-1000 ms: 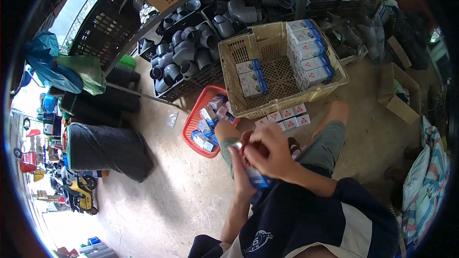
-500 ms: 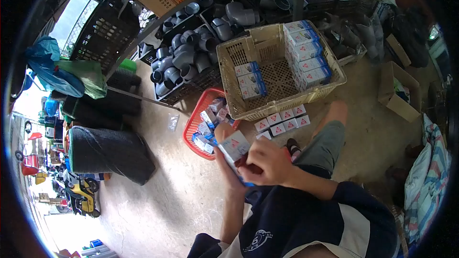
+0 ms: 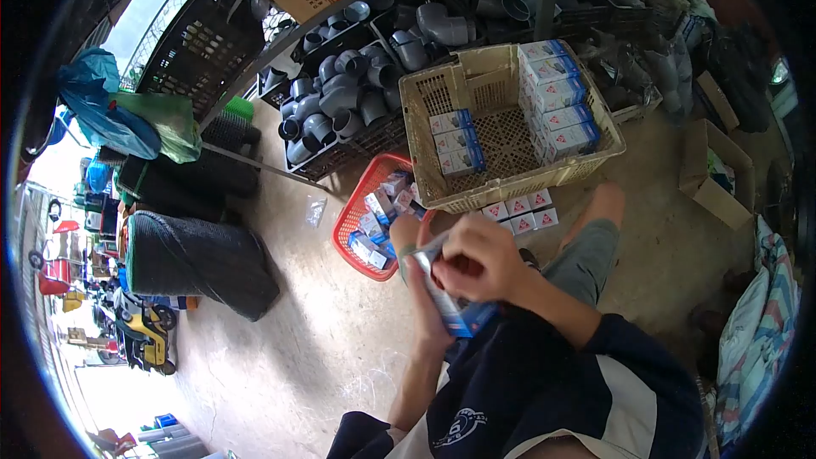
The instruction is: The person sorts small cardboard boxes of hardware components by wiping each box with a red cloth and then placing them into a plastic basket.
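A small white-and-blue cardboard box (image 3: 455, 316) is held in front of my body. My left hand (image 3: 427, 310) wraps around its side, the thumb along the near face. At its upper end, my right hand (image 3: 483, 257) has curled, pinched fingers; what lies between them is hidden. Just beyond my hands stands a red plastic basket (image 3: 342, 231) with several loose, similar boxes (image 3: 371, 225) jumbled inside. Behind it, a beige plastic crate (image 3: 510, 190) holds stacked boxes (image 3: 558, 95) along its right side and a shorter stack (image 3: 457, 143) at the left.
Rows of small boxes (image 3: 523, 212) stand on the floor by my foot. Black crates of grey pipe elbows (image 3: 340, 98) are behind. Dark mesh rolls (image 3: 200, 263) lie left, and an open cardboard carton (image 3: 716, 174) stands right. A small clear bag (image 3: 315, 211) lies on the floor.
The held box has tilted, so its printed end face no longer shows and its blue side does. My right hand has moved up over its upper end. The whole view has shifted slightly.
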`<state>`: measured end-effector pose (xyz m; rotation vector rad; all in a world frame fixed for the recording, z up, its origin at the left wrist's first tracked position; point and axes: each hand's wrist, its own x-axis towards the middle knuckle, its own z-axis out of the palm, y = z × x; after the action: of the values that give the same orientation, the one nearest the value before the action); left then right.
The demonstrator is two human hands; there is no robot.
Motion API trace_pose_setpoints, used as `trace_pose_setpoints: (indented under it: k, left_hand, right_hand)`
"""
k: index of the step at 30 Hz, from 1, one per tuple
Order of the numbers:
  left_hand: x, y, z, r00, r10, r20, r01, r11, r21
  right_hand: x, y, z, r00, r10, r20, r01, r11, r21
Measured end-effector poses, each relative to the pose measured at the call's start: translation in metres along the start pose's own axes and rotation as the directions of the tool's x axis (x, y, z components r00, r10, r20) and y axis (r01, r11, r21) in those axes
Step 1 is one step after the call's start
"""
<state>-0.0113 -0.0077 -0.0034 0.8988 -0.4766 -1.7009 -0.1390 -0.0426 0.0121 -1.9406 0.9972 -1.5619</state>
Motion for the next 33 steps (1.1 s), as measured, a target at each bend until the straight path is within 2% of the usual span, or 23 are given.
trace_pose_setpoints:
  k: [1,4,5,6,8,9,11,12,13,17,19,20,23,26,27,28,29,30,31,33]
  left_hand:
    - [-0.001,-0.008,0.0,0.997,-0.041,-0.058,0.04,0.999,-0.03]
    - [0.004,-0.005,-0.018,1.0,0.015,-0.016,-0.017,0.991,-0.134]
    - [0.004,0.002,-0.016,0.997,0.071,-0.008,-0.071,0.994,-0.086]
    - [0.012,0.006,-0.02,0.99,0.08,-0.115,-0.103,0.973,-0.205]
    - [0.007,0.014,-0.023,0.976,0.15,-0.158,-0.174,0.974,-0.149]
    - [0.005,0.014,-0.019,0.968,0.179,-0.177,-0.208,0.965,-0.16]
    - [0.005,0.013,-0.01,0.949,0.241,-0.202,-0.278,0.943,-0.181]
    - [0.003,0.013,-0.008,0.957,0.25,-0.15,-0.275,0.944,-0.181]
    - [-0.001,0.012,-0.008,0.961,0.26,-0.099,-0.274,0.944,-0.182]
    - [0.005,0.012,-0.01,0.962,0.272,0.033,-0.268,0.959,-0.087]
    - [0.005,0.017,-0.004,0.979,0.191,-0.071,-0.188,0.981,0.04]
    - [0.005,0.02,-0.004,0.98,0.152,-0.128,-0.14,0.985,0.103]
    - [0.003,0.022,-0.022,0.997,0.072,-0.039,-0.075,0.993,-0.093]
    - [-0.006,0.011,-0.018,0.998,0.049,-0.036,-0.044,0.99,0.135]
    - [-0.002,-0.011,-0.054,0.993,-0.047,-0.108,0.068,0.979,0.194]
    - [-0.004,-0.015,-0.051,0.999,-0.001,-0.037,0.011,0.958,0.287]
    - [-0.012,-0.016,-0.046,0.997,-0.079,-0.028,0.083,0.956,0.282]
    - [-0.021,-0.014,-0.037,0.988,-0.156,-0.02,0.155,0.948,0.277]
    - [-0.023,-0.015,-0.03,0.99,-0.14,-0.033,0.144,0.965,0.221]
    - [-0.013,-0.016,-0.04,0.997,-0.062,0.043,0.056,0.99,0.132]
  right_hand:
    - [0.007,0.004,0.001,0.998,0.032,-0.057,-0.033,0.999,-0.009]
    - [-0.008,-0.009,0.005,0.991,-0.087,0.106,0.086,0.996,0.009]
    - [-0.017,-0.017,0.004,0.987,-0.064,0.148,0.06,0.998,0.033]
    - [-0.021,-0.019,0.004,0.991,-0.036,0.132,0.035,0.999,0.011]
    - [-0.026,-0.019,0.003,0.995,0.022,0.096,-0.019,0.999,-0.032]
    - [-0.028,-0.013,0.002,0.991,0.116,0.066,-0.113,0.992,-0.05]
    - [-0.023,-0.004,0.0,0.938,0.345,0.041,-0.346,0.938,0.027]
    - [-0.021,-0.001,0.0,0.89,0.455,0.036,-0.456,0.887,0.069]
    - [-0.021,0.002,-0.003,0.875,0.478,0.076,-0.484,0.856,0.18]
    - [-0.025,0.002,-0.002,0.884,0.459,0.089,-0.458,0.811,0.365]
    - [-0.032,0.003,0.0,0.869,0.49,0.07,-0.47,0.771,0.43]
    - [-0.033,0.002,-0.001,0.884,0.463,0.059,-0.449,0.808,0.382]
    - [-0.031,-0.006,-0.005,0.935,0.354,0.026,-0.35,0.909,0.228]
    - [-0.027,-0.014,0.0,0.981,0.192,-0.028,-0.19,0.98,0.067]
    - [-0.023,-0.014,0.001,0.989,0.132,-0.065,-0.131,0.991,0.017]
    - [-0.018,-0.012,0.003,0.992,0.071,-0.101,-0.075,0.996,-0.036]
    - [-0.01,-0.007,0.003,0.978,0.085,-0.19,-0.1,0.992,-0.074]
    - [-0.005,-0.005,0.004,0.976,0.081,-0.203,-0.101,0.991,-0.085]
    - [0.0,-0.004,0.004,0.973,0.077,-0.217,-0.1,0.99,-0.096]
    - [-0.002,-0.01,0.008,0.974,0.097,-0.204,-0.118,0.989,-0.092]
